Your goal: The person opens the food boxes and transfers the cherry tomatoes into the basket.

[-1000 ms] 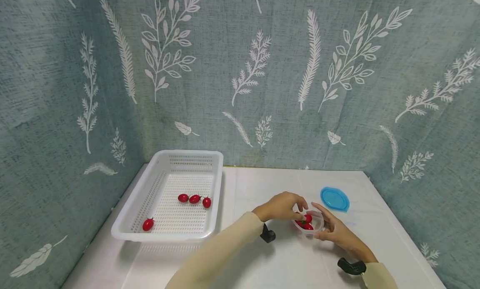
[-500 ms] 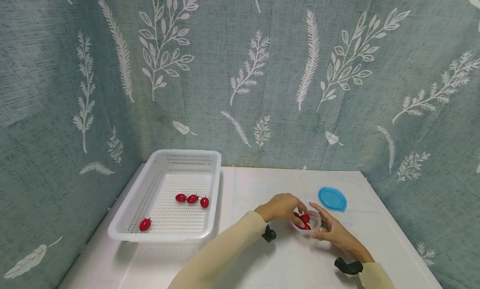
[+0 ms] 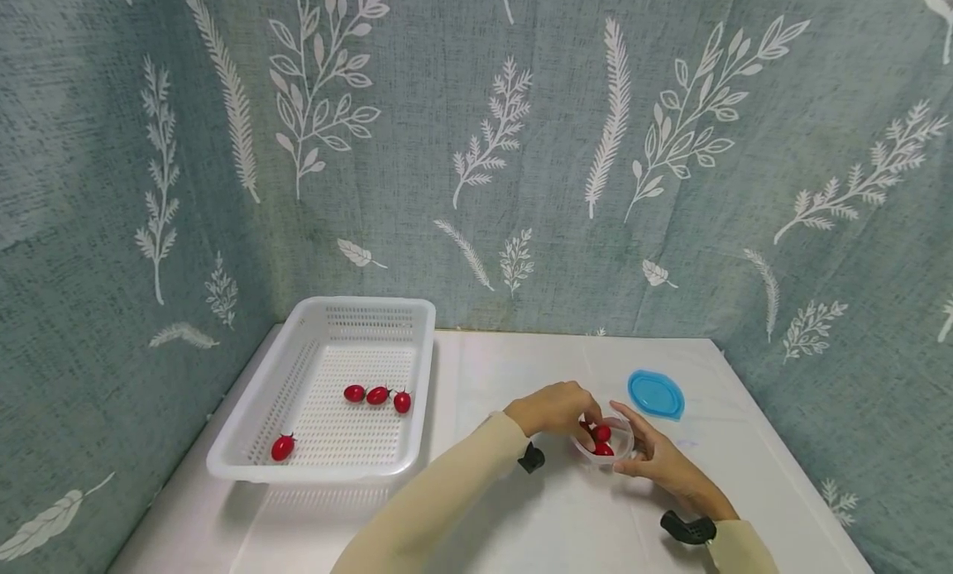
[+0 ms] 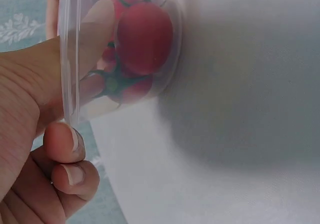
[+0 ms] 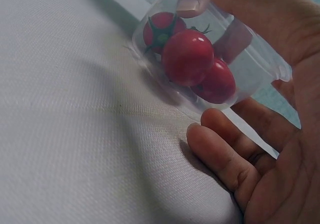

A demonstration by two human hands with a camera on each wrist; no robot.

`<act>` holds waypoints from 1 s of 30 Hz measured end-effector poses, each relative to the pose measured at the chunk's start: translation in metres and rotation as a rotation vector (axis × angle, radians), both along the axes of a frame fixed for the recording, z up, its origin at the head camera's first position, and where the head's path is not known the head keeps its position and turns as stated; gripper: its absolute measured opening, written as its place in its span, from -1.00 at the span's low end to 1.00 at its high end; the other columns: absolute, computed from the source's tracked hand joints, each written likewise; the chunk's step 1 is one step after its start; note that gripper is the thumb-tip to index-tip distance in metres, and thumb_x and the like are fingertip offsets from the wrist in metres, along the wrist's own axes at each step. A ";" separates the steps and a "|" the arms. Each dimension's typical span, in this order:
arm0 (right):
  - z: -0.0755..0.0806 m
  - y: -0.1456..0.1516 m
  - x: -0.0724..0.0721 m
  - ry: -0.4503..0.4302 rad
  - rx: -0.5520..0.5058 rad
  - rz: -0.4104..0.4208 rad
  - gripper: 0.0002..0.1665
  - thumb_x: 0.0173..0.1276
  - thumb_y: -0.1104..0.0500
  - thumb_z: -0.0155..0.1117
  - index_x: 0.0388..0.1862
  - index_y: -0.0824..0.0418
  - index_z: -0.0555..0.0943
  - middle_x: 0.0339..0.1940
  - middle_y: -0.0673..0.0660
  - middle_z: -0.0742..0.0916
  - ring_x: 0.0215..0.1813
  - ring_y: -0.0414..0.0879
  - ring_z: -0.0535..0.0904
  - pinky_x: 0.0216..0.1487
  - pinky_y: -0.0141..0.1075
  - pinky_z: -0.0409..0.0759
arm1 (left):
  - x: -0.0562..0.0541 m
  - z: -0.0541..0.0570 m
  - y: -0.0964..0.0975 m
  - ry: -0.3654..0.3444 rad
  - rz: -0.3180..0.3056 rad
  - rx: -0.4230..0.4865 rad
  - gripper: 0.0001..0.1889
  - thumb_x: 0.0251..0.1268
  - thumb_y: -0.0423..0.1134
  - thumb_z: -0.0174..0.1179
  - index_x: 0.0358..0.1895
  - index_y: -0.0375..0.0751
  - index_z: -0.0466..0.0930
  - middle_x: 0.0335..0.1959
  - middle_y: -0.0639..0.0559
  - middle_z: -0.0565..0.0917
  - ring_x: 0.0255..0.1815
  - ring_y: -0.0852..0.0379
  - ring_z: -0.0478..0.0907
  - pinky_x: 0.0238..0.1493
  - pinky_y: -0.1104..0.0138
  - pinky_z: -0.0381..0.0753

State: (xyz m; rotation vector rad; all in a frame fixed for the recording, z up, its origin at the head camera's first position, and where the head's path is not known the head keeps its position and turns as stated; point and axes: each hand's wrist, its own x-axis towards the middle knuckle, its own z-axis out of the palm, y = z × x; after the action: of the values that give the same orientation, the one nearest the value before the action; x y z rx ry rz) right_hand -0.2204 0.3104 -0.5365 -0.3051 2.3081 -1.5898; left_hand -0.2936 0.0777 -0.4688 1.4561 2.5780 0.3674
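A small clear plastic container (image 3: 625, 446) stands on the table at the right in the head view, with several red cherry tomatoes (image 5: 188, 57) inside it. My left hand (image 3: 557, 408) reaches over its rim from the left. Through the wall in the left wrist view, its thumb and a finger show inside, around a cherry tomato (image 4: 145, 38) with a green calyx; the other fingers curl outside, below the rim. My right hand (image 3: 665, 461) grips the container from the right, thumb on the near side and fingers around the far side.
A white perforated basket (image 3: 322, 468) at the left holds several more cherry tomatoes (image 3: 283, 447). A blue lid (image 3: 656, 394) lies on the white table (image 3: 514, 359) behind the right hand. A patterned cloth (image 3: 417, 144) walls the back and sides.
My left fingers have sunk slightly deeper among the tomatoes in the container. The right hand keeps its grip. The whole head view has shifted a little to the left.
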 end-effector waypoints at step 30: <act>0.003 -0.002 0.004 0.042 -0.057 0.037 0.16 0.35 0.19 0.48 0.72 -0.12 -0.03 0.62 0.32 0.23 -0.30 -0.16 0.40 -0.32 -0.39 0.50 | 0.003 0.004 0.003 -0.127 0.042 -0.113 -0.50 0.20 -0.08 0.52 0.25 0.10 0.70 -0.02 0.29 0.74 -0.06 0.39 0.61 0.00 0.47 0.55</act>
State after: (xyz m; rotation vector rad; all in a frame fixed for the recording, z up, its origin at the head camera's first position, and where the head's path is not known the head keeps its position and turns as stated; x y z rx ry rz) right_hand -0.2164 0.3082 -0.5331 -0.3961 2.2769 -1.6480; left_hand -0.2905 0.0807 -0.4649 1.2998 2.4888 0.3036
